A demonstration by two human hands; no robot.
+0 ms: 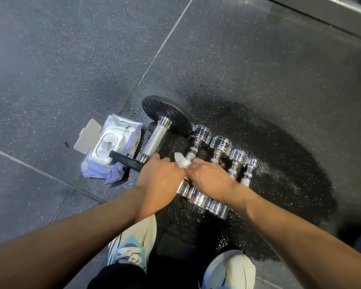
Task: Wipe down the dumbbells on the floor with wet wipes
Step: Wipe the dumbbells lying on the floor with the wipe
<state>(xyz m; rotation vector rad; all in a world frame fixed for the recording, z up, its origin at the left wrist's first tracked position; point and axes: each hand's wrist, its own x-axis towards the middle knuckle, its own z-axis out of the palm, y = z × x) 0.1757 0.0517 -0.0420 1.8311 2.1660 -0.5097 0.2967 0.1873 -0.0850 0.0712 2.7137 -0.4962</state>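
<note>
Far left, the wipes pack [109, 150] lies w/ its lid flipped open, a sheet poking up. Beside it is the black-plated dumbbell [155, 140], near plate overlapping the pack. L hand [162, 177] and R hand [209, 177] meet mid-scene, both curled in on a white wipe [182, 161], fingertips mostly hidden. Just past them sit four chrome dumbbells [199, 135] in a row, w/ a wet patch [279, 163] to the right. Prob. still readying the wipe, rubbing not begun. Next: wrap it round a handle and rub end to end w/o rolling the neighbours.
</note>
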